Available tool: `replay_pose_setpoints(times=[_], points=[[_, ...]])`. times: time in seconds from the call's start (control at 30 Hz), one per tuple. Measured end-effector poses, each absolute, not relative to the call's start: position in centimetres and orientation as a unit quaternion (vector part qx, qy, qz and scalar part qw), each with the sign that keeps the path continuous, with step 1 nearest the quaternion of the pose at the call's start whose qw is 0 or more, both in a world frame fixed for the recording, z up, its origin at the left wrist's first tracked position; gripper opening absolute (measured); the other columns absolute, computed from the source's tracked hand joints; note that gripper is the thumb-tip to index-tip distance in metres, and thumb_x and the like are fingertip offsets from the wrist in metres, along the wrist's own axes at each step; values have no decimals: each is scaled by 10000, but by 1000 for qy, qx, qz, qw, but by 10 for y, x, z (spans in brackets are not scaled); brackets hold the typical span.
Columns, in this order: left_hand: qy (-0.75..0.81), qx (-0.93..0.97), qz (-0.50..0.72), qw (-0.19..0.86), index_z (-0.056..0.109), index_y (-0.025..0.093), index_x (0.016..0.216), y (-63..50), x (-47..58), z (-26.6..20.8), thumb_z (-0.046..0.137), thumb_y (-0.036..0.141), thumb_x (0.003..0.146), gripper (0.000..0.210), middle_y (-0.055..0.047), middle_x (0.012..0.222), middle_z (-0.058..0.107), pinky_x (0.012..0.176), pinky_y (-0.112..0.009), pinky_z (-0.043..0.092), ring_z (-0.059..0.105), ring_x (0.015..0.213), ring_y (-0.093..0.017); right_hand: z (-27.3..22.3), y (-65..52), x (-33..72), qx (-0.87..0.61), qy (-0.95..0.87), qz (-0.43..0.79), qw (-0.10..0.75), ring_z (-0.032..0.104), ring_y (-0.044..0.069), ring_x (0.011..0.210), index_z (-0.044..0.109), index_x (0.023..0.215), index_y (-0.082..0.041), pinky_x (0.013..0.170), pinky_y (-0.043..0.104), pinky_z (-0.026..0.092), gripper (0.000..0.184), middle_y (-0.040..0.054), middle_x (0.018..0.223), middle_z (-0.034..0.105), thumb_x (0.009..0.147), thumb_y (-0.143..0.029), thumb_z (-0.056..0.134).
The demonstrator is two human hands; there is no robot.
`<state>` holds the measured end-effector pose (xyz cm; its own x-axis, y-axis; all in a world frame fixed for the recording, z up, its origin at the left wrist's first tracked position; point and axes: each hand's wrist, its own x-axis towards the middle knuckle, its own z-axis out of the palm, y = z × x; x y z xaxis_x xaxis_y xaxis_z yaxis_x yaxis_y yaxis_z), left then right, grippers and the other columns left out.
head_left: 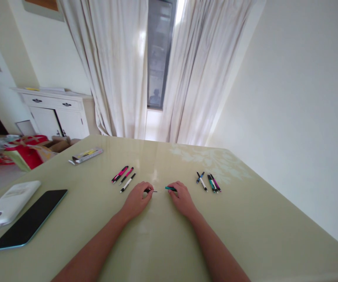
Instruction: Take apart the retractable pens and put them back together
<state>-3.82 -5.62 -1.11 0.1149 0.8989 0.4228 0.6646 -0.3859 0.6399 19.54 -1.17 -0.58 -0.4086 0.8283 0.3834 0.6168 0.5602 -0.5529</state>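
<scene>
Near the middle of the table (154, 243), my left hand (138, 197) pinches a dark pen part (148, 190) with a thin dark tip pointing right. Across a small gap, my right hand (183, 197) grips a teal pen barrel (171, 188) whose end points left. Most of both pieces is hidden by my fingers. Left of my left hand lie two pink-and-black pens (127, 176) and a white-and-black pen (128, 183). To the right of my right hand, a white pen (202, 181) crosses a blue pen (200, 177), beside a cluster of teal, white and purple pens (214, 183).
An opened pen box (86, 155) lies at the back left. A dark-screened tablet (30, 217) and a white device (11, 203) rest at the left edge. Beyond the table are red bags (36, 150), a white cabinet (54, 113), curtains (122, 70) and a wall at right.
</scene>
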Motion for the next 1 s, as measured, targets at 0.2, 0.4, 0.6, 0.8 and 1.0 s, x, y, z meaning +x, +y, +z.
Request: replay_pose_setpoints(times=[0.2, 0.4, 0.6, 0.8, 1.0], points=[[549, 717, 410, 131, 621, 205, 867, -57, -37, -10, 526, 242, 911, 111, -54, 893, 675, 831, -351, 476, 622, 871, -225, -14, -4, 200, -517, -781, 152, 317, 652, 235, 959, 779, 1029, -192, 893, 353, 481, 195, 98, 1013, 709, 900, -183, 633], [551, 712, 414, 130, 623, 205, 852, -56, -37, -10, 586, 268, 904, 90, -45, 874, 674, 814, -349, 479, 618, 859, -220, -21, 2, 204, -533, -774, 145, 310, 663, 249, 963, 789, 1005, -231, 900, 381, 472, 187, 86, 1003, 718, 893, -180, 649], [555, 700, 424, 151, 648, 205, 854, -57, -38, -7, 637, 392, 911, 196, -46, 878, 693, 796, -346, 492, 630, 849, -219, -7, -15, 195, -478, -804, 131, 327, 612, 278, 1136, 711, 1207, -249, 990, 414, 413, 319, 100, 1177, 694, 897, -321, 725], [533, 712, 419, 183, 666, 210, 836, -58, -36, -6, 625, 440, 927, 251, -43, 870, 706, 796, -333, 499, 645, 848, -215, 2, -33, 174, -397, -854, 143, 303, 622, 215, 995, 740, 961, -249, 913, 359, 386, 175, 45, 983, 720, 1010, -303, 581], [527, 719, 417, 180, 718, 213, 1017, -56, -39, -8, 619, 373, 933, 206, -64, 986, 726, 763, -330, 494, 643, 866, -222, -1, -22, 184, -447, -822, 148, 320, 616, 224, 970, 708, 915, -211, 879, 351, 387, 148, 57, 954, 707, 987, -228, 579]])
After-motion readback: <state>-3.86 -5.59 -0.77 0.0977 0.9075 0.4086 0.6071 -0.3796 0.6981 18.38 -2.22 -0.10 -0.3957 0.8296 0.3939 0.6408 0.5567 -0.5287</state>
